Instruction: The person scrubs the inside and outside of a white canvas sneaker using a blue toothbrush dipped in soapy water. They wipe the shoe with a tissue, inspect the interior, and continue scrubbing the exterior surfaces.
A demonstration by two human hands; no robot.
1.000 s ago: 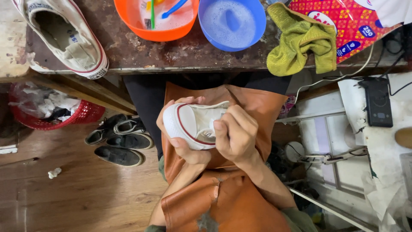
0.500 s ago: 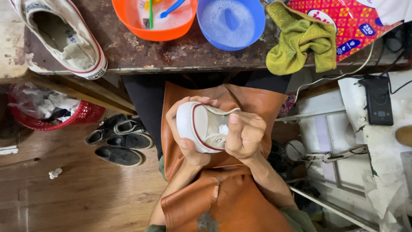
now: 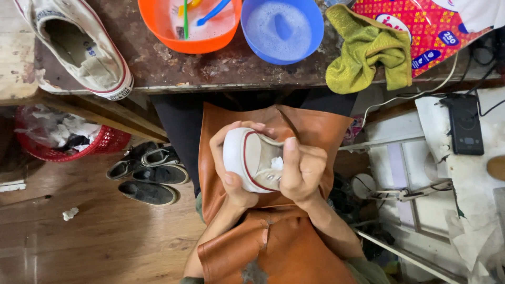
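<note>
A white sneaker with a red stripe around its sole (image 3: 250,158) is held over my lap, toe cap to the left. My left hand (image 3: 231,176) wraps around the toe and sole from below. My right hand (image 3: 302,171) grips the laced upper and presses a small white wad (image 3: 276,163) against the canvas. A brown leather apron (image 3: 273,242) covers my legs under the shoe.
The worn table (image 3: 173,68) ahead carries a second white sneaker (image 3: 79,44), an orange basin (image 3: 187,23) with brushes, a blue basin (image 3: 282,29) of soapy water, a green cloth (image 3: 368,52) and a red packet (image 3: 436,26). A red basket (image 3: 105,142) and dark shoes (image 3: 150,173) sit on the floor at left.
The sneaker has turned in my hands and shifted a little right, its toe tipped more toward me. My right hand slid down over the laces with the white wad.
</note>
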